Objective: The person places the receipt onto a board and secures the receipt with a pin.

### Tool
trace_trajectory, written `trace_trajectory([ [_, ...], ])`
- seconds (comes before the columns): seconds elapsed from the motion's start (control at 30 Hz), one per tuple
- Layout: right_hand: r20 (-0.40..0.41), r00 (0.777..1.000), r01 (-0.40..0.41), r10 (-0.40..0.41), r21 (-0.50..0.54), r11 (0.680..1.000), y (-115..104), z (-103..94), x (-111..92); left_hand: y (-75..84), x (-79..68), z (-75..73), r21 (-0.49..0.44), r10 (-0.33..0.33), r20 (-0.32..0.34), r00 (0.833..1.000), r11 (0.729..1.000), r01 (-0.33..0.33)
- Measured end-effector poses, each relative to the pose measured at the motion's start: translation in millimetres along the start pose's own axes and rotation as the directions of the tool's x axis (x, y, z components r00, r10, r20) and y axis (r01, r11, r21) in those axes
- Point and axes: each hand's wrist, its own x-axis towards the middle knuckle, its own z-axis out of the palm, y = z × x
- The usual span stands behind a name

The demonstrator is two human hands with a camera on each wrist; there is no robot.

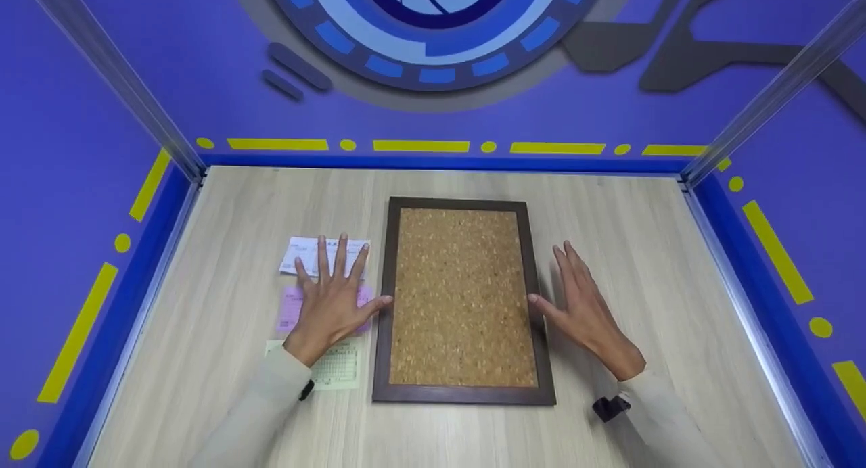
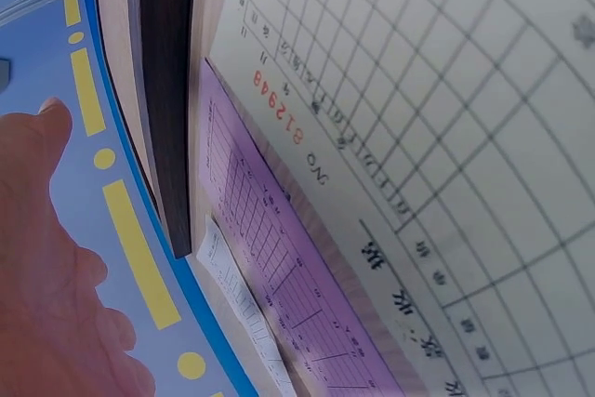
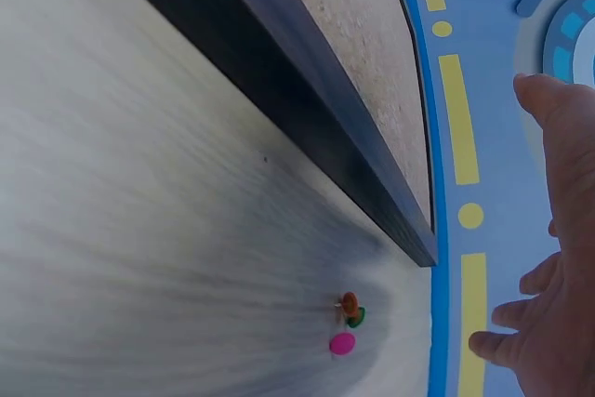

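A corkboard (image 1: 463, 299) with a dark brown frame lies flat on the table, between both hands. My left hand (image 1: 331, 309) is spread over paper slips left of it, thumb tip at the frame's left edge. My right hand (image 1: 582, 312) has its fingers extended, with the thumb tip at the frame's right edge. Under and around the left hand are a white slip (image 1: 298, 251), a purple slip (image 1: 291, 309) and a pale green printed form (image 1: 342, 370). An orange pushpin (image 3: 349, 304), a green pushpin (image 3: 357, 319) and a pink pushpin (image 3: 342, 344) show in the right wrist view.
Purple-blue panels (image 1: 433, 126) with yellow marks rise behind the wooden table (image 1: 460, 434) and on both sides. Metal posts (image 1: 751, 92) stand at the back corners. A dark device (image 1: 611, 408) is strapped at the right wrist.
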Motion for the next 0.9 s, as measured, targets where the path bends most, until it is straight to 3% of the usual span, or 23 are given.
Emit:
trace_trajectory([
  [0.3,-0.007,1.000,0.031,-0.031,0.089,0.996,-3.8,14.5,4.9,-7.4,-4.5,2.9,-0.020,-0.006,-0.002,1.000,1.000,0.006],
  [0.9,-0.004,0.999,-0.035,0.037,0.210,0.977,-6.2,34.5,0.2,-7.0,-1.4,1.2,-0.017,0.011,-0.017,1.000,1.000,-0.011],
])
